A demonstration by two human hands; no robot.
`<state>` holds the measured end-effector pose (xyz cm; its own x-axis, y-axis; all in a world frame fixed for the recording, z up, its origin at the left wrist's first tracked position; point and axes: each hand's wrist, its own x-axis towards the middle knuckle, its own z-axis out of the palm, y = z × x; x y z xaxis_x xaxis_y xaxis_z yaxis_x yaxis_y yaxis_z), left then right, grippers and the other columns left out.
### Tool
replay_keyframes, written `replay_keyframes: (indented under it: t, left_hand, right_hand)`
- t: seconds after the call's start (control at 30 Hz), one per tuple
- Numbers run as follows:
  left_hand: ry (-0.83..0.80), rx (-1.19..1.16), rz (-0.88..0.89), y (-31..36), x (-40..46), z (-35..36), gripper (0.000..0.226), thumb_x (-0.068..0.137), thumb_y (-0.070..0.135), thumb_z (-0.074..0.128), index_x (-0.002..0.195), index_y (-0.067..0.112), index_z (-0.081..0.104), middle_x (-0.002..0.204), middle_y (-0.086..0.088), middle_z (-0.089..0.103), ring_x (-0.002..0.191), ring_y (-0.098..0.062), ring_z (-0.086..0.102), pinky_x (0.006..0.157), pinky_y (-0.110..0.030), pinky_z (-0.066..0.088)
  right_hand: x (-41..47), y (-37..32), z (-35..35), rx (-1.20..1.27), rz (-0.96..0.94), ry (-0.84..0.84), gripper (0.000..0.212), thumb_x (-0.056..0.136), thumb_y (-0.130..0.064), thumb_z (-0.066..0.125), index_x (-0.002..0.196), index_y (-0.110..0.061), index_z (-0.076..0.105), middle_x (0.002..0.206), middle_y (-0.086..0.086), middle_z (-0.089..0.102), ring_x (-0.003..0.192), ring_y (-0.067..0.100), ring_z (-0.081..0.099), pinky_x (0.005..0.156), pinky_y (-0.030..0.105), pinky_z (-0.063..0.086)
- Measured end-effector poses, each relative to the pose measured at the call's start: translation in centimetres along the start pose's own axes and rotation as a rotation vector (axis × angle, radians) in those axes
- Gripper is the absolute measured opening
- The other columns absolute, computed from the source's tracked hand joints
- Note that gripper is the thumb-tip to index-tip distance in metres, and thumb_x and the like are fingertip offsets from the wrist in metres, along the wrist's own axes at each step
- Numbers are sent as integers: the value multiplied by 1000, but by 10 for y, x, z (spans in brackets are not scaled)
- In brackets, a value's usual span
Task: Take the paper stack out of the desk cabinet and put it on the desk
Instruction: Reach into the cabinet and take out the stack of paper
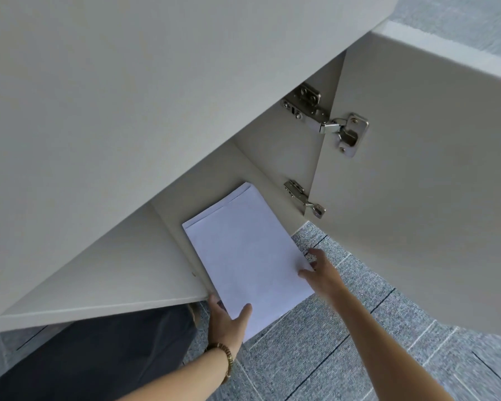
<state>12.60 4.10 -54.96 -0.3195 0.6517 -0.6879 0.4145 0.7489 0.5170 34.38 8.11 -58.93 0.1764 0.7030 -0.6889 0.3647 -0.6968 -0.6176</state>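
Observation:
A white paper stack (243, 250) lies half inside the open desk cabinet (275, 157), its near end sticking out over the floor. My left hand (226, 322) grips the stack's near corner, thumb on top and fingers underneath. On the stack's right edge my right hand (321, 270) pinches the sheets, thumb on top. The pale desk top (128, 96) fills the upper left, above the cabinet.
The cabinet door (417, 183) stands open to the right on two metal hinges (330, 123). Grey carpet tiles (344, 342) cover the floor below. My dark trouser leg (99, 357) is at the lower left, under the desk edge.

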Motion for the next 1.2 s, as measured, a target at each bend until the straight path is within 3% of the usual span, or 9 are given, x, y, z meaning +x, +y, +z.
replay_keyframes:
  t: [0.1, 0.3, 0.47, 0.53, 0.63, 0.83, 0.97, 1.07, 1.2]
  left_hand:
    - [78, -108, -38, 1, 9, 2, 58, 84, 15, 76, 124, 6, 36, 116, -13, 59, 95, -25, 58, 76, -28, 47]
    - [81, -397, -132, 9, 27, 4, 43, 81, 19, 82, 118, 6, 64, 115, -10, 73, 101, -26, 69, 89, -36, 52]
    - [-150, -522, -287, 32, 23, -4, 41, 81, 25, 81, 117, 13, 64, 108, -6, 73, 87, -23, 69, 58, -34, 61]
    - [-121, -418, -260, 40, 17, -9, 38, 86, 16, 75, 121, 6, 63, 115, -10, 71, 88, -26, 66, 73, -53, 60]
    - [-78, -375, -221, 44, 5, -22, 35, 88, 10, 73, 120, -1, 66, 118, -15, 72, 106, -37, 68, 98, -58, 51]
    - [-182, -438, -225, 59, -35, -56, 28, 88, 3, 72, 115, 3, 65, 110, -20, 73, 101, -39, 70, 85, -52, 58]
    - [-283, -385, -167, 86, -81, -85, 29, 83, 9, 78, 110, 5, 68, 111, -17, 73, 96, -38, 72, 86, -57, 58]
    - [-334, -324, -153, 100, -117, -107, 49, 67, 19, 88, 110, 5, 69, 114, -16, 72, 99, -47, 71, 87, -67, 54]
    - [-376, -289, -68, 107, -148, -128, 86, 43, 31, 94, 118, 2, 65, 118, -17, 71, 97, -40, 73, 86, -59, 59]
  right_hand:
    - [17, -7, -3, -104, -11, -68, 57, 86, -34, 69, 137, -17, 50, 130, 13, 63, 114, 30, 61, 94, 37, 48]
    - [35, -23, -3, -169, -27, -119, 51, 81, -51, 72, 110, -12, 56, 107, 9, 66, 96, 27, 62, 75, 33, 45]
    - [26, -26, 9, -221, -68, -55, 53, 84, -51, 69, 115, -12, 52, 104, 8, 64, 90, 24, 57, 71, 32, 43]
    - [16, -30, 10, -226, -91, -9, 51, 84, -49, 69, 115, -12, 53, 104, 9, 67, 86, 24, 57, 68, 31, 41]
    - [-5, -40, 10, -182, -142, 42, 46, 82, -44, 72, 114, -15, 55, 100, 8, 69, 85, 26, 64, 64, 29, 43]
    - [-76, -63, -12, -87, -192, 36, 35, 83, -30, 76, 108, -16, 55, 93, 3, 65, 76, 19, 62, 54, 20, 43]
    - [-134, -82, -45, -111, -168, 74, 43, 84, -38, 73, 114, -15, 53, 98, 5, 63, 84, 25, 61, 58, 28, 46]
    - [-184, -93, -62, -118, -166, 121, 48, 86, -38, 72, 117, -6, 54, 99, 9, 62, 83, 26, 57, 53, 27, 40]
    - [-247, -107, -80, -64, -154, 209, 41, 82, -42, 73, 105, -15, 52, 95, 5, 64, 82, 28, 61, 60, 33, 43]
